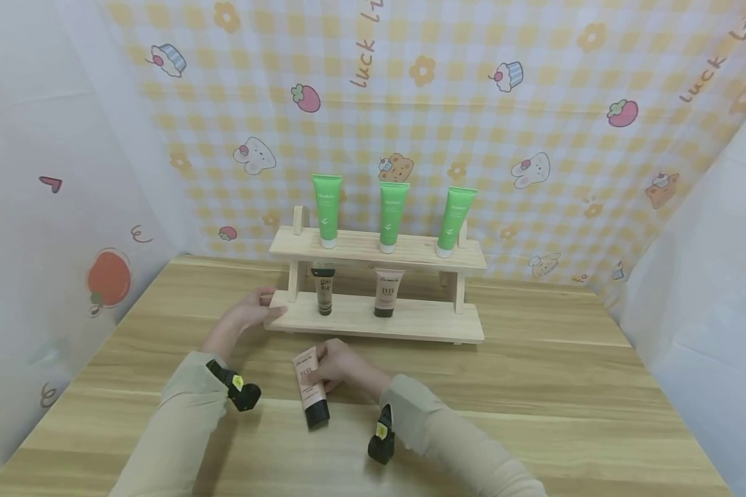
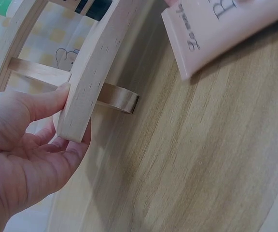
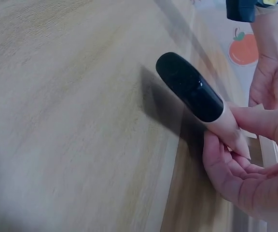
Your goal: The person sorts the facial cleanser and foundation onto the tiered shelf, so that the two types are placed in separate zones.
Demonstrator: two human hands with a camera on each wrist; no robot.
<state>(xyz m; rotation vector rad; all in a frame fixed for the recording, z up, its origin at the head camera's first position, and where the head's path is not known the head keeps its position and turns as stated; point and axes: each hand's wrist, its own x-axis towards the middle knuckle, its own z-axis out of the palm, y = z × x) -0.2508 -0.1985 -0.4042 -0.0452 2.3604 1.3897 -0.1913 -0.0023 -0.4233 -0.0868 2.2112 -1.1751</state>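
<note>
My right hand (image 1: 343,364) pinches a pink BB cream tube (image 1: 311,390) by its side, its black cap pointing toward me. In the right wrist view the black cap (image 3: 189,87) hangs over the table with its shadow beside it. My left hand (image 1: 253,310) grips the left end of the lower shelf of a two-tier wooden stand (image 1: 373,326). Thumb on top and fingers beneath, the left hand (image 2: 37,145) holds the board's end. On that lower shelf stand a dark-capped tube (image 1: 324,293) and another pink BB tube (image 1: 387,293), both upright.
Along the upper shelf (image 1: 357,241) stand three green tubes (image 1: 328,210), the right one leaning slightly. A checked cloth (image 1: 373,124) hangs behind the stand. White sheets (image 1: 709,276) flank the wood-grain table (image 1: 566,386).
</note>
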